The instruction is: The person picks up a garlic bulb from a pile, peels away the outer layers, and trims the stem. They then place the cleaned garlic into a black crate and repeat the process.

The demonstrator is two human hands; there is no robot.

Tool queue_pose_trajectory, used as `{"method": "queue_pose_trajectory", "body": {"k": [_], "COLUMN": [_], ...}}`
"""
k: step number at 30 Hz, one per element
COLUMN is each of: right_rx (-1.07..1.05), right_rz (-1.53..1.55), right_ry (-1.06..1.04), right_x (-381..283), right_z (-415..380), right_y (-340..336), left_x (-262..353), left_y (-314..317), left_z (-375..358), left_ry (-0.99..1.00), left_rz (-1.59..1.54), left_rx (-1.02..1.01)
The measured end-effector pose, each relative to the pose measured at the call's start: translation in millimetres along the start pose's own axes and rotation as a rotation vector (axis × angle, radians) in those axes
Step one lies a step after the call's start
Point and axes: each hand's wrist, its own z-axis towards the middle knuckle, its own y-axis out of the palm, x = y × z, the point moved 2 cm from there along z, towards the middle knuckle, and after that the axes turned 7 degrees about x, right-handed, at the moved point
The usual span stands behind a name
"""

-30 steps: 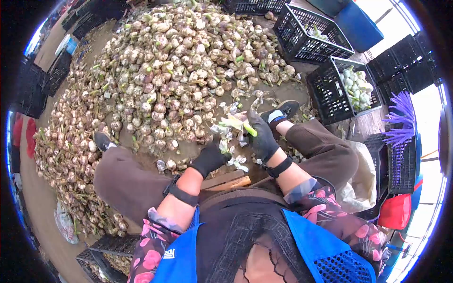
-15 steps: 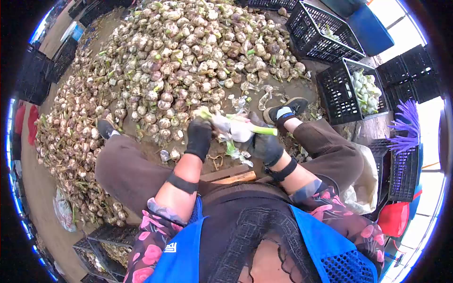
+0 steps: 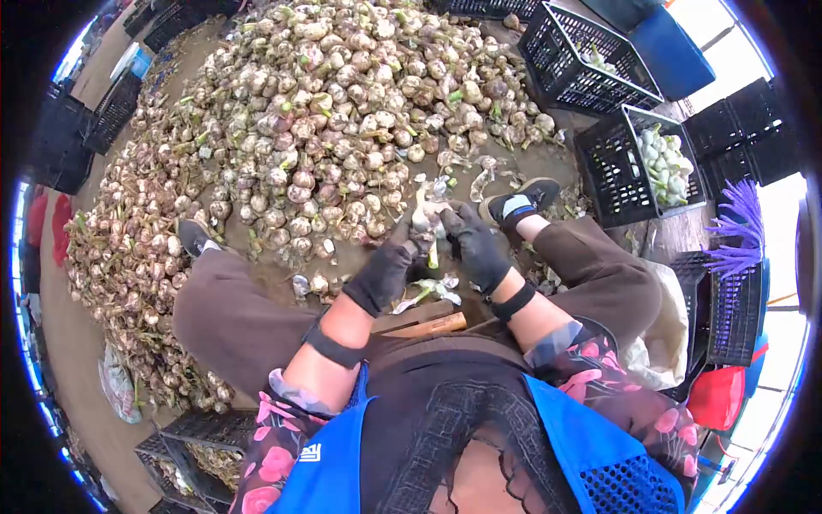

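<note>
Between my legs, both hands in dark gloves are closed round one garlic bulb (image 3: 428, 216). My left hand (image 3: 387, 267) grips it from the left, and my right hand (image 3: 476, 250) has its fingers on the right side. A short green stem hangs down toward me between the hands, and pale loose skin sticks up at the top. Gloved fingers hide part of the bulb. Just beneath lies a strip of peeled garlic skin (image 3: 430, 289), by a piece of wood (image 3: 428, 326). Beyond my hands spreads a large pile of unpeeled garlic (image 3: 317, 111).
Right of my foot stands a black crate (image 3: 610, 167) with cleaned white garlic (image 3: 664, 167) in it. Another black crate (image 3: 591, 81) sits behind it. Purple ties (image 3: 738, 230) hang over a crate at the right. More crates (image 3: 193, 458) stand at lower left.
The garlic has been turned: its green stem pointed right and now points down toward me. My hands have come closer together round the bulb.
</note>
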Motion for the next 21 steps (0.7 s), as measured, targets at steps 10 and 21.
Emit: {"method": "queue_pose_trajectory", "body": {"k": [10,21], "right_rx": [0.039,0.119], "right_rz": [-1.21,-0.881], "right_ry": [-0.401,-0.244], "right_x": [-75,-37], "right_z": [-31,-9], "right_y": [36,10], "left_x": [-23,3], "left_y": [-9,5], "left_z": [-4,-11], "left_ry": [0.175,0.034], "left_rz": [0.655,0.56], "left_rx": [0.298,0.338]}}
